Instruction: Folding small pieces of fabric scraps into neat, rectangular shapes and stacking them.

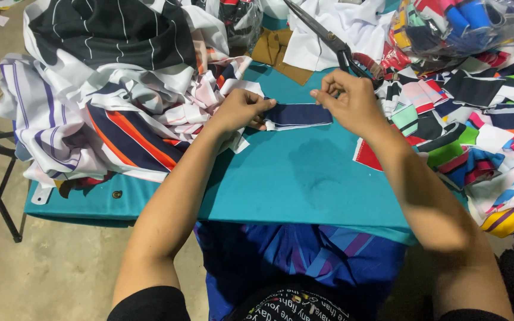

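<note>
A table [304, 178] covered in teal cloth fills the middle of the view, with the person's lap in blue and purple patterned fabric just below its near edge. On the table's left side lies a big heap of striped fabric [108, 89] in white, navy, orange and purple, spilling over the edge. The right side is crowded with a pile of small colourful fabric scraps [477, 131] in pink, green, black, white and yellow, and a clear plastic bag of more scraps [459, 24] sits at the far right corner. A pair of large dark scissors [328, 35] rests on white cloth at the far edge, behind the hands. Between the two heaps, on the bare teal surface, a narrow navy strip with white edges [298, 115] is stretched level. The left hand [242, 110] is closed over its left end, and the right hand [349, 101] pinches its right end with fingertips drawn together.
</note>
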